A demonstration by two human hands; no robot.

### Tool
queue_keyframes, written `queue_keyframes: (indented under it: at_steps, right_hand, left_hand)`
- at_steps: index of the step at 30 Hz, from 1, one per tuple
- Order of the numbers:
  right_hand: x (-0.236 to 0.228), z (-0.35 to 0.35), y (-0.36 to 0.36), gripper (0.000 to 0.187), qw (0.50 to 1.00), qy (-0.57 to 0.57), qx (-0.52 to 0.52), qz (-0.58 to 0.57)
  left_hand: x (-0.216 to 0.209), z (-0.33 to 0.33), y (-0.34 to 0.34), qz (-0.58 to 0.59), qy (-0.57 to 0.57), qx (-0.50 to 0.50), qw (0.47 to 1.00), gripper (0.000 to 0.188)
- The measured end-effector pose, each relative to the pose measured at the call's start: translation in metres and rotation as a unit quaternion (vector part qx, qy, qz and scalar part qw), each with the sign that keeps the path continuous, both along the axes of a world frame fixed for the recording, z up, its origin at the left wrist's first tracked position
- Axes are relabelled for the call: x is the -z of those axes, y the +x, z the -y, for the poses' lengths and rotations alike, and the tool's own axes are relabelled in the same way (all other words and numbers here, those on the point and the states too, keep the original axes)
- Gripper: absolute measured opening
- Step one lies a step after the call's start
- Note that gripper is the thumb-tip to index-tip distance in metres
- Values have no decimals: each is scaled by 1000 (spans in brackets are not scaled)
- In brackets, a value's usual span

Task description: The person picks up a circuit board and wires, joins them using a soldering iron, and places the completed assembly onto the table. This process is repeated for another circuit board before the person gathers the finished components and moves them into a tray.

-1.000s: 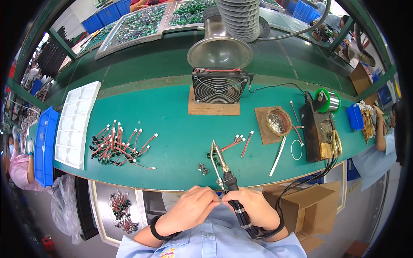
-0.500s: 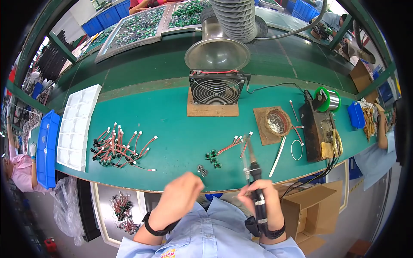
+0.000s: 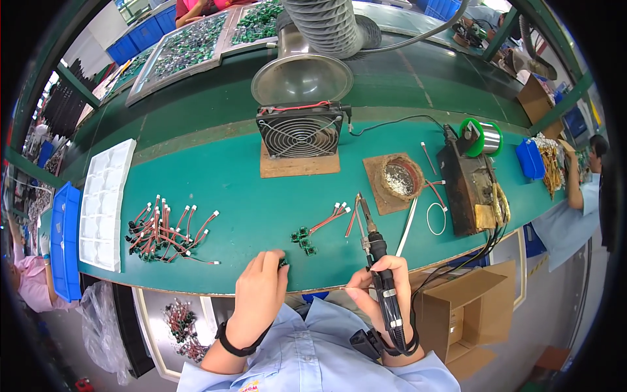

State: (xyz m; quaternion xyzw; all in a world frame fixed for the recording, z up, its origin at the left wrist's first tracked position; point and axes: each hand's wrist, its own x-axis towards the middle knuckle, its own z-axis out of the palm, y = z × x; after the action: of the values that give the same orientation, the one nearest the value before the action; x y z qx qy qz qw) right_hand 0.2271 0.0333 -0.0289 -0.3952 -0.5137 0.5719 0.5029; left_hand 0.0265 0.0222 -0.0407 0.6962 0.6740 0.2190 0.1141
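Note:
At the table's front edge my left hand [image 3: 260, 287] has its fingers curled together round a small dark electronic part [image 3: 283, 263], mostly hidden by the fingertips. A soldering iron [image 3: 377, 245] is gripped in my right hand [image 3: 390, 282], its tip pointing away from me over the green table. Between the hands, farther in, lie several small green circuit boards [image 3: 303, 240]. Red-and-white leads [image 3: 326, 218] with white plugs rest against them. One more lead [image 3: 351, 224] lies beside the iron's tip. To the left is a heap of wired boards [image 3: 163, 235].
A fan [image 3: 302, 134] stands at the back before a metal hood [image 3: 302, 80]. Right of the iron are a pot [image 3: 411, 176], a soldering station [image 3: 455, 196] and a solder spool [image 3: 488, 138]. A white tray [image 3: 104, 202] and blue bin [image 3: 65, 242] stand left. An open carton [image 3: 437, 320] sits below.
My left hand has come down over the small parts at the table's front and closed its fingers there. The iron stays in my right hand. The whole view has shifted slightly.

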Motion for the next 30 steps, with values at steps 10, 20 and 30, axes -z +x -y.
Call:
queue_keyframes:
  at_steps: [10, 20, 30]
  right_hand:
    - [-2, 2, -14, 46, 993, 78, -80, 38]
    - [-22, -1, -29, 48, 991, 79, -108, 30]
    - [-34, -8, -35, 49, 971, 189, -105, 103]
  left_hand:
    - [-31, 22, 4, 690, -167, 34, 703, 20]
    - [-28, 23, 0, 780, -215, 42, 586, 22]
    - [-24, 26, -9, 740, -149, 108, 647, 20]
